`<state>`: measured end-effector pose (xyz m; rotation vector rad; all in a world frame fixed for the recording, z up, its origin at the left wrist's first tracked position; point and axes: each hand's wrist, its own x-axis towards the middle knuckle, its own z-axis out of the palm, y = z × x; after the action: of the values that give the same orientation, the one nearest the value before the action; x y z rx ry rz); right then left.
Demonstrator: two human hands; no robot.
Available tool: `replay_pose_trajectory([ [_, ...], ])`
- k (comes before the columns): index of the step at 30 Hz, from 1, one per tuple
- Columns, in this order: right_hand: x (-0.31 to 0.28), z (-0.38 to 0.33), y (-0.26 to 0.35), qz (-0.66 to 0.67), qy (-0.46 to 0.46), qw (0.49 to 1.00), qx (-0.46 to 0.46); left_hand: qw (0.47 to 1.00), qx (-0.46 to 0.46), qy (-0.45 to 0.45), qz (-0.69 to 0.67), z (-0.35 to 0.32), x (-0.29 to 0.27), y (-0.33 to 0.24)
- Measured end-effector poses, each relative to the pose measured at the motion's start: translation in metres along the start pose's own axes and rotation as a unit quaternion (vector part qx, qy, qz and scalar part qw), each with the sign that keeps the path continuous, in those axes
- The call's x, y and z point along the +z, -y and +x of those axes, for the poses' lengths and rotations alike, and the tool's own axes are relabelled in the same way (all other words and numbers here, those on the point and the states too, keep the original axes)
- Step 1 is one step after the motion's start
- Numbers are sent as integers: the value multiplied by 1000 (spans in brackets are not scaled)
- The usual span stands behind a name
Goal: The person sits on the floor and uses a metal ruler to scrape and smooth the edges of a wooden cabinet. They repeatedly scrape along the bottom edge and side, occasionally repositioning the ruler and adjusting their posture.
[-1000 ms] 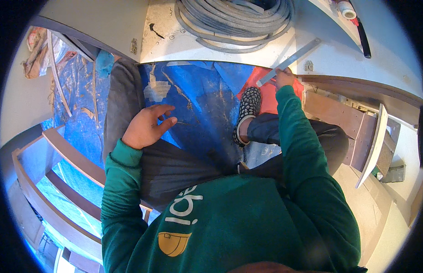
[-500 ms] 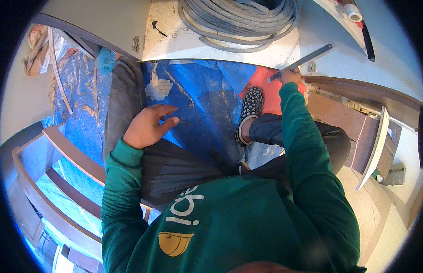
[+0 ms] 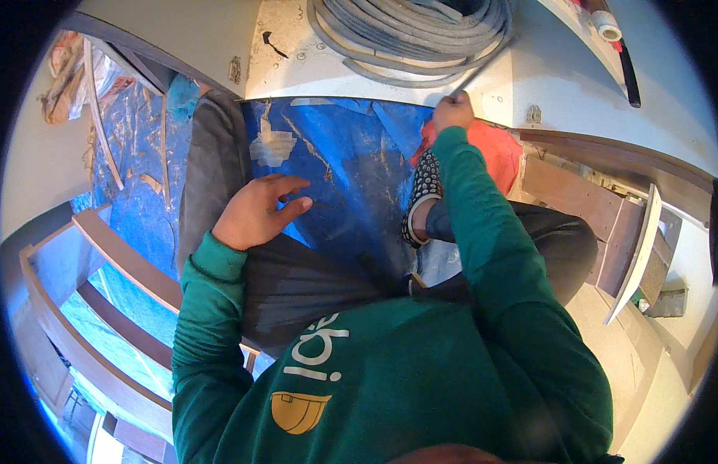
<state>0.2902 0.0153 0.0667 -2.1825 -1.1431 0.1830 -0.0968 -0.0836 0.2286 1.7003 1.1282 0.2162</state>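
Thin, straight grey bar [image 3: 477, 73] sits clamped in the right hand's [image 3: 453, 113] grip, its long axis slanting away and rightward toward the coiled grey hose [image 3: 409, 48]; whether they touch, I cannot tell. The left hand [image 3: 260, 211], farther off, holds nothing, fingers apart.

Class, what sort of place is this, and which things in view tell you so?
Probably a room under renovation or repair: a crumpled, dirt-strewn blue sheet covers the floor, a thick grey coil rests on a pale surface, and a drawer-like wooden frame stands at left.
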Motion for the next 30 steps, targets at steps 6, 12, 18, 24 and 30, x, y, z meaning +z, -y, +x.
replay_pose_trajectory([
  [6,28,-50,62,31,104,994,-25,1000,3,-9,-1,-1,3,5],
  [12,32,-48,48,256,170,950,59,1000,4,-14,-4,-2,0,12],
  [18,-43,-7,-32,416,60,856,302,1000,-5,-8,-6,-8,1,16],
  [24,-26,-36,-66,373,33,871,318,1000,4,-3,4,-7,0,19],
  [30,12,-55,-69,373,43,852,366,1000,-15,-2,3,-9,-1,20],
])
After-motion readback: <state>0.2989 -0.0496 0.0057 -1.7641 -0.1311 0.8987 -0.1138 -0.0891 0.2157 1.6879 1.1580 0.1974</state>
